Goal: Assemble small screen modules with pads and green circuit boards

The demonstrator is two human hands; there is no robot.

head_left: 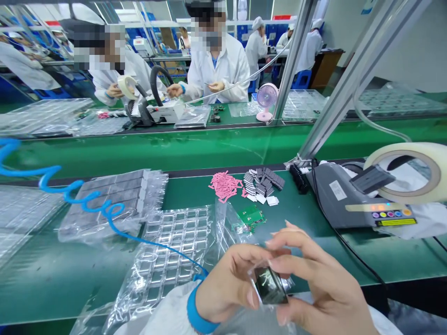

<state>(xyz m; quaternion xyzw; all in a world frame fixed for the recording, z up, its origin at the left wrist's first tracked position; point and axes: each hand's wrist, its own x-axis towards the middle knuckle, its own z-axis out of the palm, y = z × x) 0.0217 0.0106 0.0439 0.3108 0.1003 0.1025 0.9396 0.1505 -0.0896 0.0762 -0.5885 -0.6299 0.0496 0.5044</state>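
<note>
A small dark square part with a glossy face and clear film around it (269,284) is pinched between my two hands, close to the table's front edge. My left hand (232,281), with a blue wrist strap, grips its left side between thumb and fingers. On the other side my right hand (317,279) closes thumb and fingertips on its right edge. Just beyond my hands lie green circuit boards (251,216), partly over a clear plastic bag (225,228). Behind those are a heap of pink strips (225,185) and a pile of black-and-grey strips (267,180).
A clear compartment tray (174,246) lies left, crossed by a blue coiled cord (115,223). Bagged grey trays (111,195) sit farther left. A grey tape dispenser (335,195) stands right, its black cable (344,239) running forward. Co-workers sit across the green partition (195,151).
</note>
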